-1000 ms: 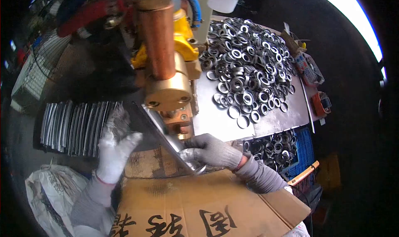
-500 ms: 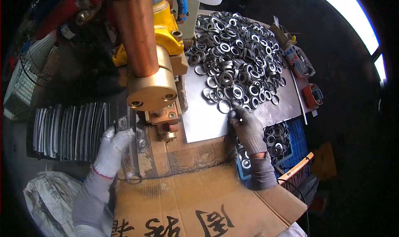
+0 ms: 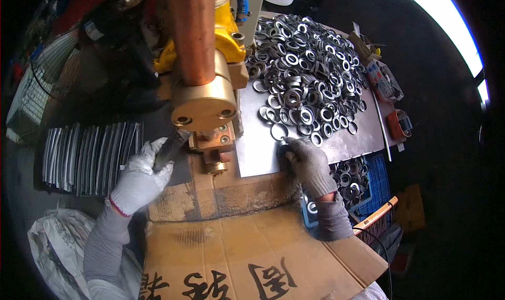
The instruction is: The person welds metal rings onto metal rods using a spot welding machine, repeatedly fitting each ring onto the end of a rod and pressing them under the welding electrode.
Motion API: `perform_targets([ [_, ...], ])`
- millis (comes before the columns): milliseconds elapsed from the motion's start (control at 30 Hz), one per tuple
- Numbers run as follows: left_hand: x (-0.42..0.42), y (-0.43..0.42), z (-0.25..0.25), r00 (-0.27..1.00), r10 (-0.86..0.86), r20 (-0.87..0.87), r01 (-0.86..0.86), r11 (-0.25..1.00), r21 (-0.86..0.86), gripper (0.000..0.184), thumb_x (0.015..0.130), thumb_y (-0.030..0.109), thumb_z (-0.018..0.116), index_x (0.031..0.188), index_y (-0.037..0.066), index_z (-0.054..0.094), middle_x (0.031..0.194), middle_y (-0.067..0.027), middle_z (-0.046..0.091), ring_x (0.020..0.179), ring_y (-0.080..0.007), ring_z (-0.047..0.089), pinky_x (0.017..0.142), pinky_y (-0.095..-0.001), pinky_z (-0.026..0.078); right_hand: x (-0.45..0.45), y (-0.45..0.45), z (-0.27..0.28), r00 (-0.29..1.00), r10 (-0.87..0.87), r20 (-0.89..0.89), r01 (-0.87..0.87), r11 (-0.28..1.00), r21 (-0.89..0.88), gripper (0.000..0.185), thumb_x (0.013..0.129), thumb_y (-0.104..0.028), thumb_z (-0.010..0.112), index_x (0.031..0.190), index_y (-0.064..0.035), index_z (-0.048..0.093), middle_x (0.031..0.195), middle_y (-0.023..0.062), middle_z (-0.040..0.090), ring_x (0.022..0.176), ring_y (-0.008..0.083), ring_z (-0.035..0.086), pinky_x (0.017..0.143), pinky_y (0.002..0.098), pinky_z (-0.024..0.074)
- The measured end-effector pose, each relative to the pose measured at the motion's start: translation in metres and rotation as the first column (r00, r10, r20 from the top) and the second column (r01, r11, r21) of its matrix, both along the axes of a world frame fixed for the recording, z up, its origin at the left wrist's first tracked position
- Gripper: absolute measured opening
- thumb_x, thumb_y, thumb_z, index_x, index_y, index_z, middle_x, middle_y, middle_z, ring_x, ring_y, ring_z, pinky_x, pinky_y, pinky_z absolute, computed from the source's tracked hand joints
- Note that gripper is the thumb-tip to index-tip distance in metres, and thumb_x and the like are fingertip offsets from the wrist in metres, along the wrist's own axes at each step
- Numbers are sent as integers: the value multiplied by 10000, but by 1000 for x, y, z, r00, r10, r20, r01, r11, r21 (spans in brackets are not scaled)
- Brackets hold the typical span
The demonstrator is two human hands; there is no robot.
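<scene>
In the head view my gloved left hand (image 3: 141,179) is closed around a dark metal strip (image 3: 169,150), left of the copper-coloured machine head (image 3: 205,105). My gloved right hand (image 3: 310,166) is at the front edge of the metal sheet (image 3: 260,155), its fingers closed on a dark ring (image 3: 284,151) that they partly hide. Beyond it lies a large heap of metal rings (image 3: 315,74). A row of upright metal strips (image 3: 89,158) stands to the left of my left hand.
A cardboard sheet (image 3: 236,258) with black writing covers the front. A blue crate (image 3: 376,187) with rings stands at the right, near a red box (image 3: 399,125) and a wooden-coloured handle (image 3: 376,215). A white sack (image 3: 63,247) lies at the lower left.
My right hand has left the strip and moved right to the rings. My left hand has taken the strip, which now sits higher and tilted beside the machine head.
</scene>
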State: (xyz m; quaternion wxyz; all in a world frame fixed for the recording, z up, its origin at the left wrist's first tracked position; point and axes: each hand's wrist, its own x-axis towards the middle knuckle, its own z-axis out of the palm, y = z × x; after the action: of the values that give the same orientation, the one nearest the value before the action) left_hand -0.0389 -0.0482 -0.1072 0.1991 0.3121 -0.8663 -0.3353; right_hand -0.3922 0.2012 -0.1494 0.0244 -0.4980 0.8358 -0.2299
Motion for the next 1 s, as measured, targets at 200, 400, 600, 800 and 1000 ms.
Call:
perform_targets([
  [200,-7,1,21,978,-83,193,110,986,-129,440,1004,164,739,1426,89,638,1298,-198,732,1171,-416,735,997,-499,597,5,-4,10,994,110,-9,-111,991,-78,339,1019,-143,737,1351,-83,766,1117,196,784,982,384,778,851,479,619],
  [400,-14,3,24,951,-80,299,167,946,-278,579,976,205,807,1500,116,575,1300,-197,726,1168,-405,743,1009,-498,598,28,-21,19,994,-109,32,104,988,113,516,952,-322,886,1401,-102,760,1074,152,823,895,251,799,820,381,623],
  [600,-33,-1,22,884,-107,455,318,851,-418,530,995,245,776,1460,70,590,1271,-208,731,1144,-383,757,997,-503,611,48,-26,3,701,143,699,57,965,-254,365,1082,-206,745,1382,2,745,1131,96,820,917,229,784,807,378,628],
  [800,-55,3,41,692,-143,707,524,774,-356,497,1026,347,687,1346,-34,680,1220,-227,743,1080,-357,779,944,-492,631,12,-18,8,532,-57,845,239,967,-85,341,1049,-157,778,1336,27,766,1201,121,812,1045,185,773,942,331,623],
  [1000,-55,1,45,778,-213,591,584,593,-555,354,1050,228,607,1280,-28,692,1037,-189,771,940,-323,797,815,-442,660,17,-14,13,956,121,267,-120,993,-21,346,999,-196,824,1314,-55,800,1167,147,805,1010,284,785,902,386,614],
])
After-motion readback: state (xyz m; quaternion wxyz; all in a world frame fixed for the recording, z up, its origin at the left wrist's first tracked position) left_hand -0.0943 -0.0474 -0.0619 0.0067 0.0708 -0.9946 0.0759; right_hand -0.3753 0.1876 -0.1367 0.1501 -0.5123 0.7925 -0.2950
